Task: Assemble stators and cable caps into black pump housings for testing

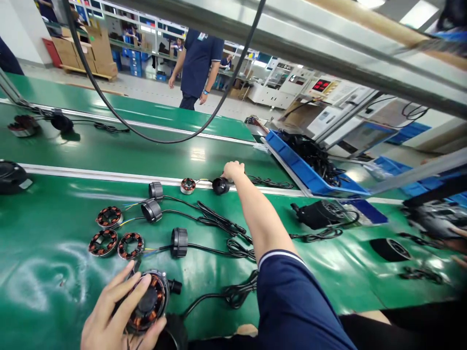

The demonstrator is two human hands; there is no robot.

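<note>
My left hand (120,311) is closed around a round motor part with a ring of copper windings (159,296) at the lower left. A black cap (174,333) with a cable lies close by it, partly cut off by the frame edge. My right arm reaches across to the far side, where my right hand (233,170) has curled fingers at a black cap with cable (220,186); the fingertips are partly hidden. Left of that cap, a copper-wound stator (188,185) is joined to it by thin wires. Several more stators (131,246) and black caps (179,242) lie between my hands.
Coiled black cables (239,248) lie beside my right arm. A black motor housing (319,214) and a black cylinder (390,249) are to the right. A blue bin (310,165) holds black cables. A cable (175,141) hangs across the view. A person (200,63) stands beyond the line.
</note>
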